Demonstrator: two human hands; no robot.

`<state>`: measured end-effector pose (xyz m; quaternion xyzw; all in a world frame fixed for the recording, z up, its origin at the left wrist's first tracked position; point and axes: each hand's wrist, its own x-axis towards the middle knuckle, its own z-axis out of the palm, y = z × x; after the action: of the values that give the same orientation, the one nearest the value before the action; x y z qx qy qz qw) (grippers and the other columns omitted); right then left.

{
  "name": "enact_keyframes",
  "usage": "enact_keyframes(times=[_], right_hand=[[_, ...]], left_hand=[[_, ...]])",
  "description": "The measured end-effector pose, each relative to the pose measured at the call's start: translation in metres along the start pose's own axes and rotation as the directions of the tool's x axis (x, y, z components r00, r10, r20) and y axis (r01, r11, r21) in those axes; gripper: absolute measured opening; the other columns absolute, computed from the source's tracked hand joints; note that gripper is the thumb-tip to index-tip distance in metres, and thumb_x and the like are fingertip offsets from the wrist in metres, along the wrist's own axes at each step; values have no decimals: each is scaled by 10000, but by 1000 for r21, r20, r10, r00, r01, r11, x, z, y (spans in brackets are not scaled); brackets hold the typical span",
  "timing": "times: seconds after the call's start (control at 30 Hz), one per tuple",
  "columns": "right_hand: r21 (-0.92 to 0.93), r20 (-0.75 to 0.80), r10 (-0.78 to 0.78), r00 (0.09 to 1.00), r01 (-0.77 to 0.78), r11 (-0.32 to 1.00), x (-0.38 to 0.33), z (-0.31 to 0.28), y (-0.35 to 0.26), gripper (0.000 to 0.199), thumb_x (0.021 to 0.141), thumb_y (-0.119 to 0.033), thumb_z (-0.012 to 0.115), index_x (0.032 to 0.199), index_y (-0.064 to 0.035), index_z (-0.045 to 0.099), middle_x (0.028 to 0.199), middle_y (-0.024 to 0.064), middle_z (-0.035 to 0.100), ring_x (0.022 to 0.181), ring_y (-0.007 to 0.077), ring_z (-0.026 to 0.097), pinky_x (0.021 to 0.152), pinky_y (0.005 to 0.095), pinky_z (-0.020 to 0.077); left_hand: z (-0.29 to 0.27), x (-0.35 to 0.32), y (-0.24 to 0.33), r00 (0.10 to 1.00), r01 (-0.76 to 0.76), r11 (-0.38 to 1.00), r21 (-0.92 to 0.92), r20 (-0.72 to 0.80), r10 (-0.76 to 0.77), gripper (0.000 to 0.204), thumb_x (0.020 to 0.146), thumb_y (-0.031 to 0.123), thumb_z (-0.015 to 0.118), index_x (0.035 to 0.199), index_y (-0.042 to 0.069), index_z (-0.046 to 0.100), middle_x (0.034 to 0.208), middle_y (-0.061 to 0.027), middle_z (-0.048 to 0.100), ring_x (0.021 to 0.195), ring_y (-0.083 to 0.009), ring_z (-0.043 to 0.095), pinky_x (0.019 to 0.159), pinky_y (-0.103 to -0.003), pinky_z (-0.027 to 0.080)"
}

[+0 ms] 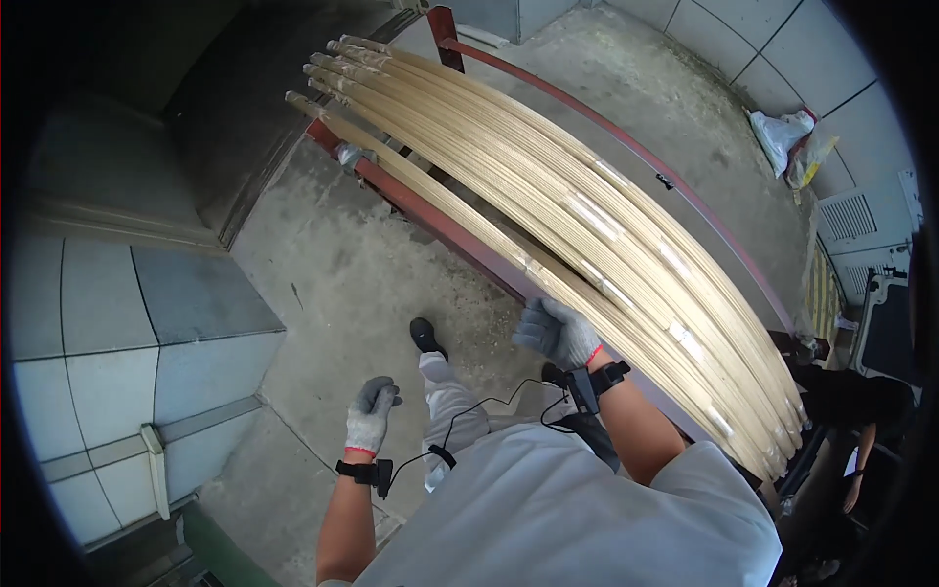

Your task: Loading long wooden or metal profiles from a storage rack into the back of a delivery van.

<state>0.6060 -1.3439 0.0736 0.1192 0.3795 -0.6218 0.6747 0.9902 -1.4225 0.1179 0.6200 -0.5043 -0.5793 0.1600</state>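
Note:
Long, pale wood-coloured strips lie in plastic-wrapped bundles (489, 147), curved by the lens, across a red metal rack (440, 222). My right hand (558, 333), in a grey-and-white glove, is beside the near edge of the bundles, over the rack's near rail. Its fingers are curled and its palm is hidden; I cannot tell whether it touches the strips. Lower and to the left, my left hand (372, 413) hangs over the floor, away from the rack. That gloved hand is loosely closed, with nothing visible in it. Black straps with cables circle both wrists.
Pale panelled walls (108, 352) rise at the left. Beyond the rack, white and yellow bags (787, 142) rest against the far wall. A person in dark clothing (851, 411) is at the right, past the bundles' end. My shoe (427, 337) stands on the concrete floor.

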Motion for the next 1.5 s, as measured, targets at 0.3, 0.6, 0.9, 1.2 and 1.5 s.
enact_keyframes(times=[0.3, 0.6, 0.9, 1.2, 1.5], right_hand=[[542, -290, -50, 956, 207, 815, 167, -36, 128, 333, 1015, -225, 441, 1230, 0, 561, 1199, 213, 634, 1109, 390, 620, 999, 560, 483], [-744, -493, -711, 502, 181, 643, 307, -32, 104, 532, 1033, -428, 364, 1396, -49, 458, 1476, 162, 444, 1361, 347, 404, 1155, 532, 301], [176, -168, -675, 718, -652, -737, 410, -90, 110, 679, 982, -631, 362, 1291, -38, 481, 1285, 125, 554, 1295, 268, 446, 1158, 450, 283], [-657, -379, -827, 415, -750, -75, 425, -89, 136, 665, 946, -604, 462, 1367, -91, 453, 1364, 123, 524, 1295, 293, 463, 1104, 468, 344], [-788, -609, -739, 287, -118, 604, 403, -39, 172, 711, 895, -587, 574, 1439, -156, 420, 1441, 117, 490, 1277, 323, 494, 1037, 487, 416]], left_hand=[[-11, 286, 152, 869, -312, 897, 312, 475, 137, 215, 982, 97, 596, 1167, -10, 613, 1000, -111, 691, 893, -173, 682, 807, -299, 546], [89, 385, 236, 567, -806, 363, 469, 788, 240, 264, 931, 147, 656, 1162, 23, 625, 1012, -142, 691, 908, -275, 696, 808, -354, 538], [176, 499, 225, 390, -918, 87, 387, 921, 16, 301, 926, 247, 663, 1149, 44, 645, 1083, -184, 688, 1022, -381, 654, 875, -417, 525], [191, 540, 219, 388, -901, 82, 425, 877, -285, 362, 936, 312, 635, 1190, 53, 638, 1155, -201, 673, 1079, -380, 641, 928, -427, 514], [194, 513, 238, 223, -961, -202, 187, 959, -173, 400, 883, 333, 686, 1167, 57, 635, 987, -180, 694, 946, -370, 666, 808, -454, 527]])
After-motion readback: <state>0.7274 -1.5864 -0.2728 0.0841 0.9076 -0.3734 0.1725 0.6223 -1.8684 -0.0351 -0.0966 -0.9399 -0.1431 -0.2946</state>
